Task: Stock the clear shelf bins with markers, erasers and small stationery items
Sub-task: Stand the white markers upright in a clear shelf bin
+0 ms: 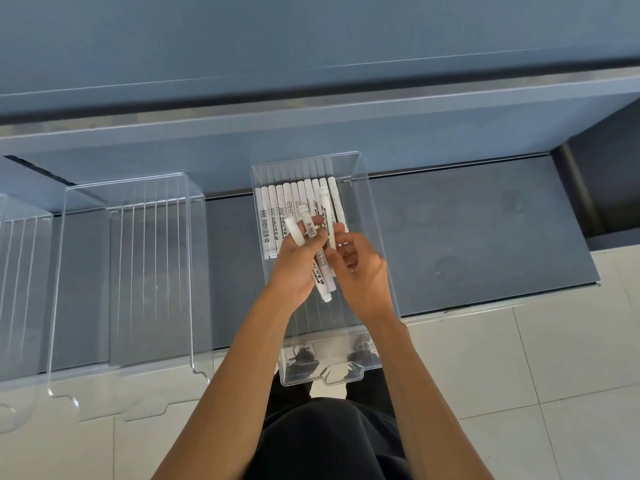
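Markers [322, 287] sit bunched in my left hand [298, 268], fingers [313, 237] curled round them over the clear bin [346, 377], while my right hand [362, 271] pinches a single marker [327, 209] to lay beside the row [294, 199] lining the bin's back.

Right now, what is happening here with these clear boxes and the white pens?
A person is stocking a clear bin on a dark shelf with white markers. The left hand grips a handful of markers above the bin, and the right hand pinches a single marker beside them. A row of markers already lies at the back of this bin. The bin to the left holds nothing yet.
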